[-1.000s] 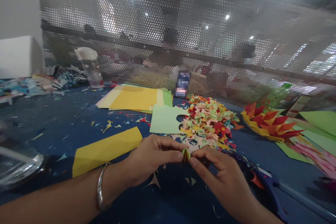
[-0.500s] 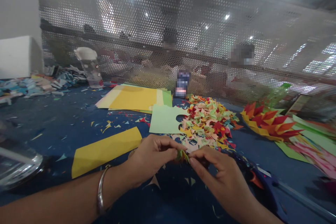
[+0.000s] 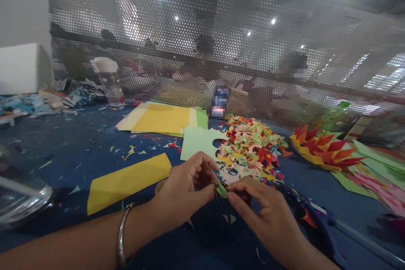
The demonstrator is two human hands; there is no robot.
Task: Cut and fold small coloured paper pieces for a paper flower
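A small folded piece of green paper point(image 3: 221, 190) is between my two hands, low in the middle of the head view. My right hand point(image 3: 261, 209) pinches its right side between thumb and fingertips. At its left edge is the thumb of my left hand point(image 3: 190, 187), whose index finger is raised and bent above; the other fingers curl behind and are partly hidden. A silver bangle circles my left wrist. Beside my left hand lies a yellow paper strip point(image 3: 129, 183). Just beyond the hands are a pale green sheet with scalloped cut-outs point(image 3: 199, 145) and a heap of coloured paper scraps point(image 3: 253, 143).
Stacked yellow and green sheets point(image 3: 161, 118) lie farther back, near an upright phone point(image 3: 220, 101). A lidded cup point(image 3: 109, 82) stands at left. Red and orange pointed paper pieces point(image 3: 325, 147) sit at right. A perforated screen point(image 3: 190, 21) closes off the back.
My left index finger has lifted away from its thumb. The piece between my hands now shows a green face where thin yellowish-green edges showed before. My right hand keeps its pinch.
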